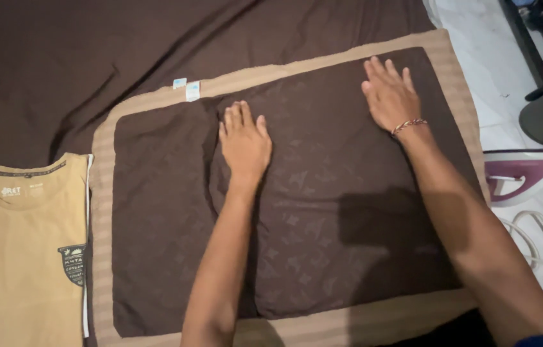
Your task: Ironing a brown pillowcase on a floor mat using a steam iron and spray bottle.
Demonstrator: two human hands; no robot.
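Two hands: I see left hand [244, 142] and right hand [389, 95] spread flat on the brown cloth [323, 212].
Cloth position: on beige towel [454, 71], bed — partly folded, I judge.
Done: tan shirt [24, 257] folded aside.
Iron [522, 175]: idle, right.

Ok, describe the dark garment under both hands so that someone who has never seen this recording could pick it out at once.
Start at the tan striped towel spread over the dark brown bedsheet. On it lies the folded dark brown garment, with the left hand and right hand pressed flat on it. Unlike the tan t-shirt beside it, it is dark brown with a faint repeating pattern.
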